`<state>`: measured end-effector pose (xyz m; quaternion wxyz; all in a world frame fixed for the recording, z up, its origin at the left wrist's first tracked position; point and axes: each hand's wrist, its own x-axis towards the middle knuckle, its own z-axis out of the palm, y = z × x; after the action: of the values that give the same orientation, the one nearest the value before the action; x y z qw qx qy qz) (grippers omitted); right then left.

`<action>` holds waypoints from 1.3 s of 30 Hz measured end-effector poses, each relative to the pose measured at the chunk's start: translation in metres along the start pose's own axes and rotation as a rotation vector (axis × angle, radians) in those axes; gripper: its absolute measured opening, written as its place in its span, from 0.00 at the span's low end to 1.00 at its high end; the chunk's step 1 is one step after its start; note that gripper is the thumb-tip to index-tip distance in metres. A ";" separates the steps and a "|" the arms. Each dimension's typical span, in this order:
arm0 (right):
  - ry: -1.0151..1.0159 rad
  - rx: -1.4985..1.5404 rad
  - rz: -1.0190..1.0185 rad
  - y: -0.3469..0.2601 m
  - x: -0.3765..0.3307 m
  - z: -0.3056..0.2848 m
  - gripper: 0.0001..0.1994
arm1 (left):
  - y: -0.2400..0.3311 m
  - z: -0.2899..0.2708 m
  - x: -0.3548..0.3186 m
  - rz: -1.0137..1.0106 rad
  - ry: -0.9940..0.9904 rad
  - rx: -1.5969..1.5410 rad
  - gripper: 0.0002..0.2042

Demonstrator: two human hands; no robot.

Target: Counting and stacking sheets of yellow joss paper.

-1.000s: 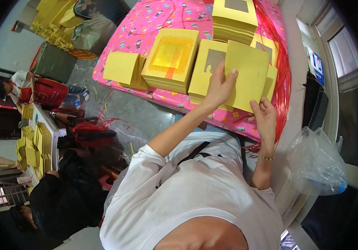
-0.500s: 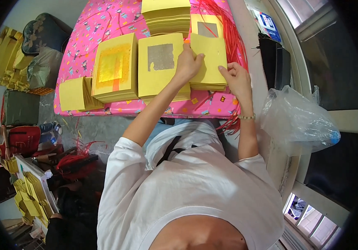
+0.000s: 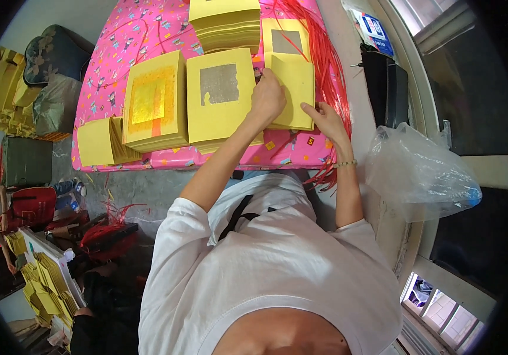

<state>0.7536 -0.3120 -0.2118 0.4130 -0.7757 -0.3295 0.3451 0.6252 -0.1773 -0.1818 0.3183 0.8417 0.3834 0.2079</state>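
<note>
**Q:** Hands first, what are they doing in the head view?

**A:** Left hand (image 3: 267,97) is curled loosely, knuckles up, pressing down on the left edge of a plain yellow sheet (image 3: 294,89). Right hand (image 3: 325,118) has its fingers stretched out flat, touching that same sheet's lower right corner. So the sheet sits on top of a low yellow pile at the right end of the pink patterned tablecloth (image 3: 118,53), pinned between both hands. Can't tell if either hand actually pinches it.

**Q:** And the other packs?

**A:** Just left of the left hand there's a yellow stack with a grey-silver square (image 3: 219,94) in its middle. Left of that, touching it, a thick stack with a gold foil square and orange strip (image 3: 151,103). Further left, at the table's near corner, a small plain yellow bundle (image 3: 101,142) fanned open. Behind the held sheet another silver-square sheet (image 3: 286,38) peeks out, and a tall plain pile (image 3: 225,23) stands at the far edge. Red plastic strings (image 3: 325,47) spill along the right side. Off the table to the right: a clear plastic bag (image 3: 413,171), and a blue-and-white box (image 3: 374,29) on the ledge.
</note>
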 end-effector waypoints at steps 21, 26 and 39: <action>0.100 0.500 0.011 0.005 0.013 0.020 0.35 | -0.016 -0.004 0.003 -0.004 -0.011 -0.235 0.21; 0.236 0.559 -0.180 -0.050 -0.024 0.009 0.33 | -0.011 -0.014 0.000 0.085 0.068 -0.630 0.23; -0.366 0.740 -0.107 -0.115 -0.026 0.054 0.25 | -0.047 -0.128 -0.042 -0.351 -0.082 -1.156 0.43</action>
<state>0.6698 -0.2590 -0.1279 0.6160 -0.4825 -0.2910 0.5505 0.4991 -0.1382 -0.1285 0.7681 0.4639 0.3288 0.2945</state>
